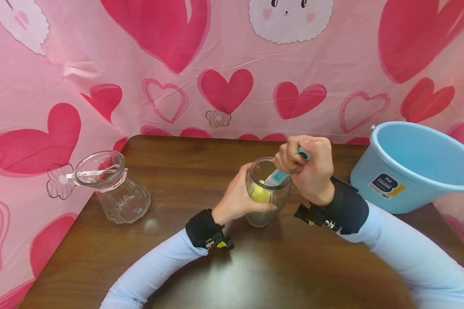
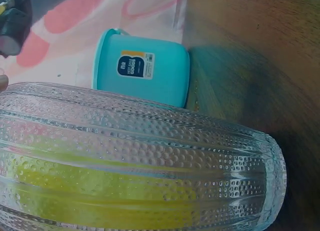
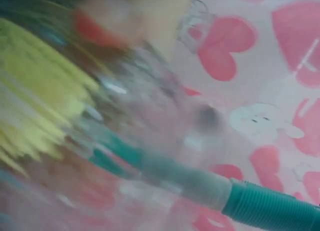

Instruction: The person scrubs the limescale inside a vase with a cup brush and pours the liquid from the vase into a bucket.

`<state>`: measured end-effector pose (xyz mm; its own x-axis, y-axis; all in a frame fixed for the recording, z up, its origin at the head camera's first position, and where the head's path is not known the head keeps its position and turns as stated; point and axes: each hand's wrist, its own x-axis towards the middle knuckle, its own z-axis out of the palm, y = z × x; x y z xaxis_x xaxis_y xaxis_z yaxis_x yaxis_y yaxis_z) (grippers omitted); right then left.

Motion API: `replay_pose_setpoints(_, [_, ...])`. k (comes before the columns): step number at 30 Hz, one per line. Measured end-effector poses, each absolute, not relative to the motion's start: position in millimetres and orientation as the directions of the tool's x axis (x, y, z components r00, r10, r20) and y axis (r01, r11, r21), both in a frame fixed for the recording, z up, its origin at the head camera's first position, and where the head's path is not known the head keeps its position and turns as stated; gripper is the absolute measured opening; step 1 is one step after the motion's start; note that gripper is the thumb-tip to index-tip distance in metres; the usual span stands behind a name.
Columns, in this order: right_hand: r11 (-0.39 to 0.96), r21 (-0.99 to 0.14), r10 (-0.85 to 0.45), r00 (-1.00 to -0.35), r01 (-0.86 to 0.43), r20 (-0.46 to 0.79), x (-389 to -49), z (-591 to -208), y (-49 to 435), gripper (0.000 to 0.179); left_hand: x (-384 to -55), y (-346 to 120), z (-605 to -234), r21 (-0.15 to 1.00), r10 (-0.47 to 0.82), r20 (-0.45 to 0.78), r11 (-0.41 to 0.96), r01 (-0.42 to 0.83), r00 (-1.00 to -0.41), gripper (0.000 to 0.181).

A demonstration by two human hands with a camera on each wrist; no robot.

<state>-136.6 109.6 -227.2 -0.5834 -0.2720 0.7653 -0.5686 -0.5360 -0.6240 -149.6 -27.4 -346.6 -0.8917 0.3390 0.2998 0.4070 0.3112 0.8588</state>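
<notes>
A textured clear glass jar (image 1: 260, 219) stands on the brown table, its mouth up. My left hand (image 1: 237, 198) grips its side, thumb across the front. Inside the jar is the yellow head of a bottle brush (image 1: 277, 177). My right hand (image 1: 307, 167) holds the brush's teal and white handle, fingers curled round it above the rim. In the left wrist view, the dimpled jar (image 2: 150, 136) fills the front, with the yellow showing through the glass. Yellow bristles and the teal grip of the brush (image 3: 272, 208) appear in the right wrist view, partly blurred.
A second clear glass jar (image 1: 124, 201) with a band at its neck stands at the left of the wooden table (image 1: 274, 266). At the right is a light blue bucket (image 1: 365, 171) with a label. A pink heart-patterned cloth (image 1: 255, 60) hangs behind the table.
</notes>
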Motion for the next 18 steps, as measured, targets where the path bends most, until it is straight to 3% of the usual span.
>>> replay_pose_setpoints(9, [-0.642,-0.546,-0.245,-0.531,-0.537,0.811,-129,-202,121,0.035,-149,-27,-346,0.863,0.345,0.29,0.308,0.4,-0.893,0.097])
replay_pose_setpoints(18, [-0.607,-0.493,-0.254,-0.436,-0.623,0.863,-126,-212,117,0.037,-150,-28,-346,0.865,0.355,0.3,0.29,0.409,-0.885,0.095])
